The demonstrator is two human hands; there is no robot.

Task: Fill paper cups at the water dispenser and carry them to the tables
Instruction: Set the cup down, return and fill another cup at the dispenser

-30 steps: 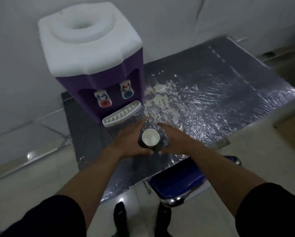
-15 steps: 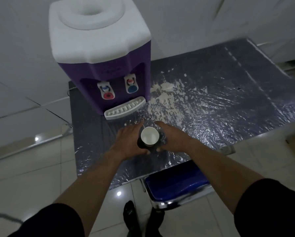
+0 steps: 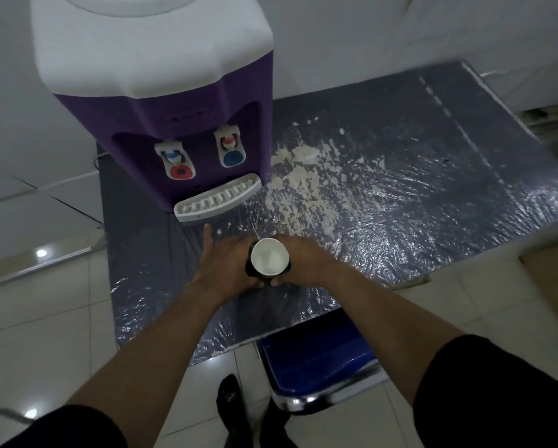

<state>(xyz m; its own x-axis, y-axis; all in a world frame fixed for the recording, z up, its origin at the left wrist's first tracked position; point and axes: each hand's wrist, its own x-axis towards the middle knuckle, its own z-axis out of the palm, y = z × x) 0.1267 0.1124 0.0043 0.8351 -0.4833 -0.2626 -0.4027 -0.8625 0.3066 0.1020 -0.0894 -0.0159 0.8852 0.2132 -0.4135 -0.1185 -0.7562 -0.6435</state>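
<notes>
A paper cup (image 3: 269, 260), dark outside and white inside, stands upright between both my hands near the table's front edge. My left hand (image 3: 226, 260) wraps its left side, with the index finger stretched toward the dispenser. My right hand (image 3: 306, 260) wraps its right side. The cup's inside looks white; I cannot tell whether it holds water. The purple and white water dispenser (image 3: 161, 92) stands at the table's back left, with a red tap (image 3: 177, 164), a blue tap (image 3: 230, 151) and a white drip tray (image 3: 218, 202), a short way beyond the cup.
The table (image 3: 433, 189) is covered in dark, wrinkled plastic film with pale splatter (image 3: 303, 179) right of the dispenser. A blue chair seat (image 3: 316, 360) with a chrome frame sticks out under the front edge. My feet (image 3: 235, 412) stand on pale floor tiles. A white wall rises behind.
The view has drawn closer to the dispenser and table. Both hands stay around the cup, which has hardly moved on the table.
</notes>
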